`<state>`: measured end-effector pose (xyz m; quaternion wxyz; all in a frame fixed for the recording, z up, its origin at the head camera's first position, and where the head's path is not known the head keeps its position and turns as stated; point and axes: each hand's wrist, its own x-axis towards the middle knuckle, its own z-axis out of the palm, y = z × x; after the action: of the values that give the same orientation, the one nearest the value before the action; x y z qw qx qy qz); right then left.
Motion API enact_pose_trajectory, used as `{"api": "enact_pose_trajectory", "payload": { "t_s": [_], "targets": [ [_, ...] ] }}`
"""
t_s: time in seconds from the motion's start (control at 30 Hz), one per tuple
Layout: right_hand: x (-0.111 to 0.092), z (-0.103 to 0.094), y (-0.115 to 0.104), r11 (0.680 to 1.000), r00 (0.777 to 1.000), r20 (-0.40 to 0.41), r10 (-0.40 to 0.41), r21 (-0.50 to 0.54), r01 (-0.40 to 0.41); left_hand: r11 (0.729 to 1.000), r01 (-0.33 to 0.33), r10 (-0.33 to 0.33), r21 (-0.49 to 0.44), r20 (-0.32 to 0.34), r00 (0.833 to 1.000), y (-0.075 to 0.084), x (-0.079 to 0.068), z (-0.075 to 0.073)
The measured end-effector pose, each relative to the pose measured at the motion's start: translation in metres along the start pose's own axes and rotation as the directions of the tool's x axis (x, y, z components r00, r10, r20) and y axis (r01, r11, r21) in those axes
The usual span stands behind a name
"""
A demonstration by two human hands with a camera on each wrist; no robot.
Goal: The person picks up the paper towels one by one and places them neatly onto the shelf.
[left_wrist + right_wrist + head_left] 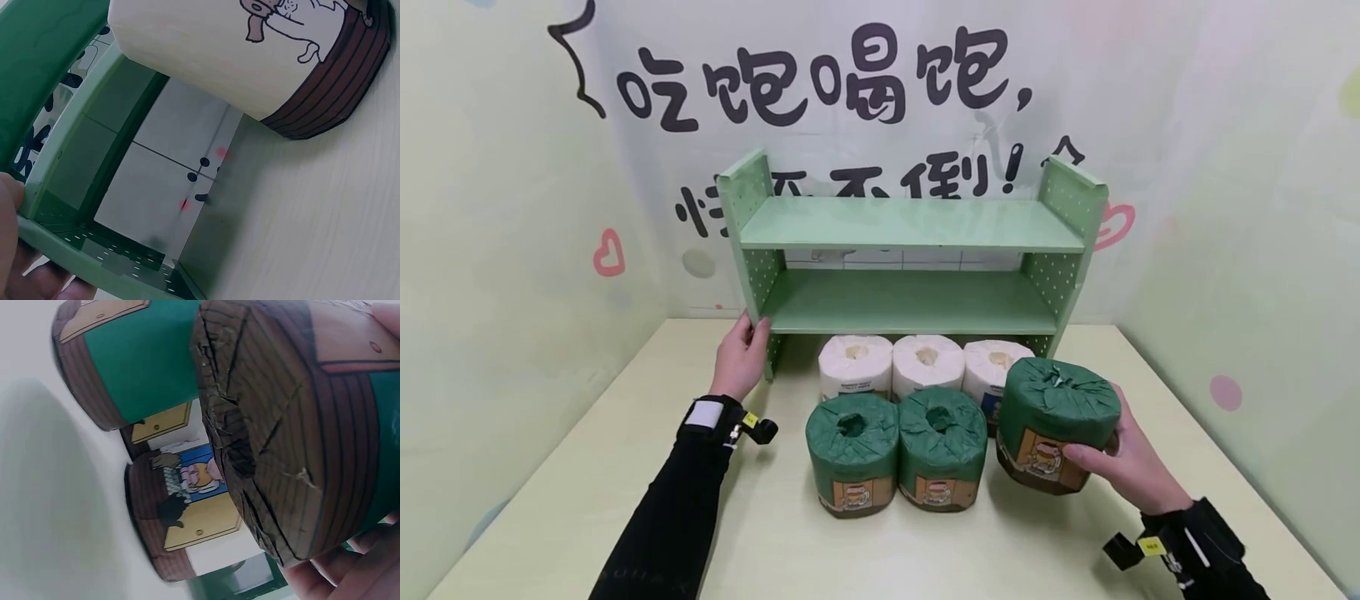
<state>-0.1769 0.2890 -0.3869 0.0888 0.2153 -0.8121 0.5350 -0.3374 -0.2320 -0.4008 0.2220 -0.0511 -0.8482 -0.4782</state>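
Note:
My right hand [1138,467] grips a green paper-wrapped toilet roll [1060,417], lifted and slightly tilted above the table. Its brown underside [275,444] faces the right wrist camera, fingers curled round the side. My left hand [741,358] holds the left side panel of a pale green shelf rack [910,302], thumb in front. In the left wrist view, fingers [47,281] wrap that panel's edge. Two more green rolls [852,454] stand side by side in front of the rack. Behind them, a row of three white rolls [855,367] stands at the rack's open bottom.
The rack has two shelf boards, the upper one [910,223] bare. A pale wooden table [775,542] carries everything. Walls enclose it, with a printed backdrop [850,83] behind and a right wall [1247,275] beside.

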Motion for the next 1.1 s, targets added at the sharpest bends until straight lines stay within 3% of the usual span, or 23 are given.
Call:
{"api": "enact_pose_trajectory", "payload": {
  "t_s": [0.4, 0.73, 1.1],
  "targets": [
    [0.020, -0.008, -0.018, 0.991, 0.999, -0.032, -0.041, 0.127, 0.045, 1.000, -0.005, 0.005, -0.004, 0.000, 1.000, -0.002, 0.001, 0.000],
    [0.062, -0.007, -0.025, 0.969, 0.996, -0.057, -0.068, 0.234, 0.079, 1.000, 0.004, -0.004, -0.015, -0.005, 1.000, -0.002, 0.000, 0.000],
    [0.099, 0.001, -0.030, 0.991, 0.989, -0.127, 0.075, 0.119, -0.060, 1.000, 0.001, -0.001, -0.013, -0.010, 1.000, 0.002, -0.002, 0.000]
  ]
}}
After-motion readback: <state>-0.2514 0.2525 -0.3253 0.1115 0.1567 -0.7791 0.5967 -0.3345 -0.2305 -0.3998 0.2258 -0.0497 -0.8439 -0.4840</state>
